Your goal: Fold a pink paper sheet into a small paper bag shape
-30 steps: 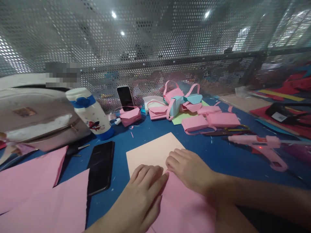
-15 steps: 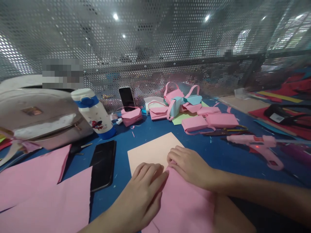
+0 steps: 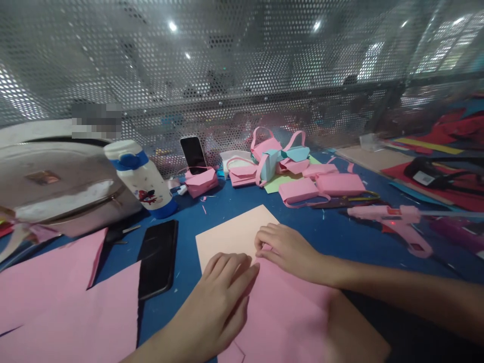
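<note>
A pink sheet of paper (image 3: pixel 287 312) lies over a peach-coloured sheet (image 3: pixel 232 232) on the blue table. My right hand (image 3: pixel 289 252) pinches the far edge of the pink sheet, with a small bit of pink showing between thumb and fingers. Just to its left, my left hand (image 3: pixel 227 290) has curled fingers pressed on the same edge, its index fingertip close to the right thumb. The underside of the fingers is hidden. Faint crease lines run across the pink sheet.
Small pink paper bags (image 3: pixel 298 191) stand at the back. A pink glue gun (image 3: pixel 401 219) with a red light lies right. On the left are a black phone (image 3: pixel 158 259), more pink sheets (image 3: pixel 83 317), a bottle (image 3: pixel 141 179) and a backpack (image 3: pixel 71 176). Perforated metal panel (image 3: pixel 227 60) behind.
The whole view has shifted slightly, so the table things sit a little further left. Both hands keep nearly the same grip on the pink sheet's edge.
</note>
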